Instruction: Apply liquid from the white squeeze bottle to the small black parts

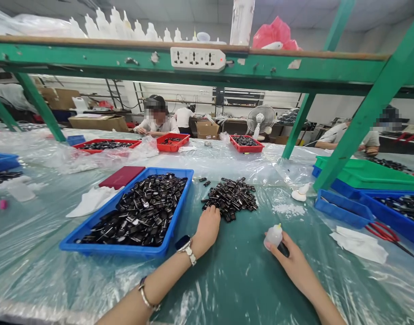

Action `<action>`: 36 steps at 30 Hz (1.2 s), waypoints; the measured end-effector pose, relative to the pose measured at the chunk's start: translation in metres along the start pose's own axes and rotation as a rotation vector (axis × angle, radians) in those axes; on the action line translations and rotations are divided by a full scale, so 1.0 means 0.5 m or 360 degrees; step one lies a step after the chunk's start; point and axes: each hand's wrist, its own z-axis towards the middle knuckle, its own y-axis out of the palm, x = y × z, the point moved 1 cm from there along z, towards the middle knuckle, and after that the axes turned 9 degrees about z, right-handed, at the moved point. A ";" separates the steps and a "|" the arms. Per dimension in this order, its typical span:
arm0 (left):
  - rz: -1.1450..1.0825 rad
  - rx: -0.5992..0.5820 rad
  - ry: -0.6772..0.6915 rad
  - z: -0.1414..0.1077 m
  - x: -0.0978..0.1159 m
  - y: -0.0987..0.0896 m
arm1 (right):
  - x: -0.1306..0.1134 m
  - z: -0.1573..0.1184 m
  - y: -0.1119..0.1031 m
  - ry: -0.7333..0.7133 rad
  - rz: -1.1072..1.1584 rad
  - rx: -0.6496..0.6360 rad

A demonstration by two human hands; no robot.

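My left hand [209,228], with a watch and a bracelet on its arm, reaches to the near left edge of a heap of small glossy black parts [232,196]. Its fingers are closed and bent down against the heap; the fingertips are hidden, so what they pinch cannot be made out. Over the mat to the right, my right hand [288,250] is closed around a small translucent squeeze bottle [273,236] with a yellow tip. A black piece [283,249] shows between that hand's fingers beside the bottle.
A blue tray [166,250] full of similar black parts stands left of the heap. White crumbs [288,210], a blue bin [344,210] and red-handled pliers [384,232] lie rightward. A green shelf frame [284,67] crosses overhead. A co-worker [156,119] sits opposite.
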 end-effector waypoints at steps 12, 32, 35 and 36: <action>-0.0989 -0.0241 -0.0077 -0.239 0.012 -0.068 | 0.026 -0.148 0.019 0.0380 0.0033 0.0303; -0.1179 0.0011 -0.0510 -0.284 0.048 -0.019 | -0.093 -0.208 0.044 0.0437 0.0246 0.0356; -0.1321 -0.0011 -0.0408 -0.297 0.042 -0.027 | -0.126 -0.230 0.065 0.0697 0.0356 0.0347; -0.1381 -0.0039 -0.0379 -0.301 0.040 -0.029 | -0.132 -0.233 0.069 0.0730 0.0367 0.0332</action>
